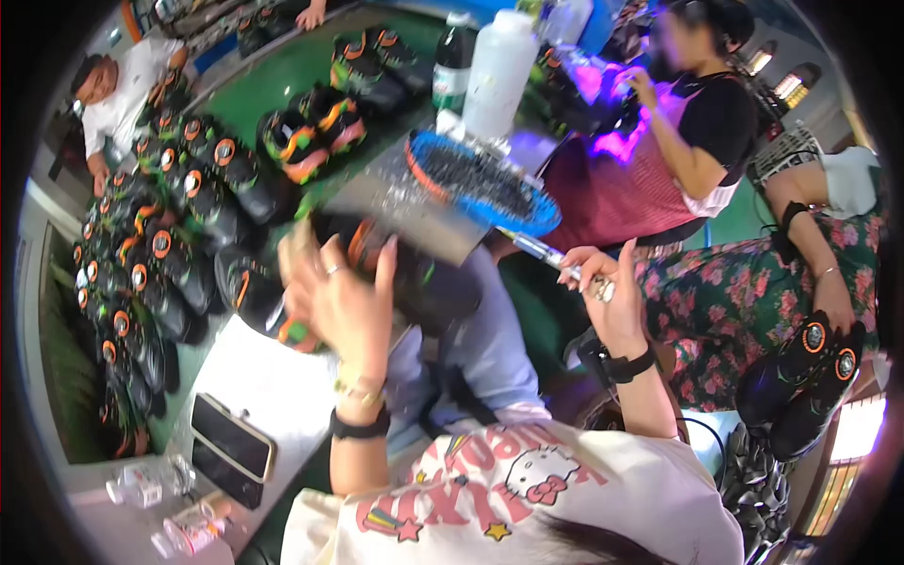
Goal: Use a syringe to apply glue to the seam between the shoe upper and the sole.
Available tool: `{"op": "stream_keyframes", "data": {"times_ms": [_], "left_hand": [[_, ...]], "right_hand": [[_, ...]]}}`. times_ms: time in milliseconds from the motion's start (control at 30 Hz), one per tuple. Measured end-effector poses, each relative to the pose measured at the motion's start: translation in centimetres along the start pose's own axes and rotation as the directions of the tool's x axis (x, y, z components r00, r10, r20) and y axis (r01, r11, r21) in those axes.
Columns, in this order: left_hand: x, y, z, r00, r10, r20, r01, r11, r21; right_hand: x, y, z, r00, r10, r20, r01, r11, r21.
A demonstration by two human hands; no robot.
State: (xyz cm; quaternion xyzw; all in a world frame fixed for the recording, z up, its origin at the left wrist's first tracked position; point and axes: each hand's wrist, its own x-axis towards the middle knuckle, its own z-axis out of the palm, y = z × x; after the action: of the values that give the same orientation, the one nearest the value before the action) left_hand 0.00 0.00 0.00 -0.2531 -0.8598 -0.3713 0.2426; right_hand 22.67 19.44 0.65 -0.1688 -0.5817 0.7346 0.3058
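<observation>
1. Nearest the camera is your cream printed shirt point(640, 480), on your side of the blue tray point(537, 221), which carries loose black bits point(490, 184)
2. Your right hand point(610, 294), to the right of the tray and nearer you, has its fingers curled around a slim silvery tool point(537, 247), the thumb raised clear; the tool's far end points at the tray's near rim, and I cannot tell whether it touches
3. Your left hand point(341, 299), to the left of the tray and nearer you, has its fingers spread apart; blur hides whether they touch anything
4. The dark shoe point(438, 287) lies on your side of the tray, beside your left hand; rows of black-and-orange shoes point(226, 188) sit well to the tray's left
5. By my reading, the step in hand is working at the tray with the tool, while your left hand tends the shoe
6. The next move seems to call for a steady left hold on the shoe and a controlled tool tip, kept off the tray's rim so no bits spill
</observation>
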Motion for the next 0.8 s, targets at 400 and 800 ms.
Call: {"op": "stream_keyframes", "data": {"times_ms": [400, 800], "left_hand": [[-6.0, -1.8, 1.8, 0.944, -0.285, 0.165, 0.326, 0.735, -0.595], [-11.7, -6.5, 2.5, 0.962, -0.257, 0.094, 0.273, 0.89, -0.365]], "right_hand": [[-1.2, 4.3, -0.8, 0.995, -0.047, -0.087, 0.029, 0.981, -0.189], [8.0, 9.5, 3.5, 0.972, -0.181, 0.15, 0.211, 0.953, -0.218]]}}
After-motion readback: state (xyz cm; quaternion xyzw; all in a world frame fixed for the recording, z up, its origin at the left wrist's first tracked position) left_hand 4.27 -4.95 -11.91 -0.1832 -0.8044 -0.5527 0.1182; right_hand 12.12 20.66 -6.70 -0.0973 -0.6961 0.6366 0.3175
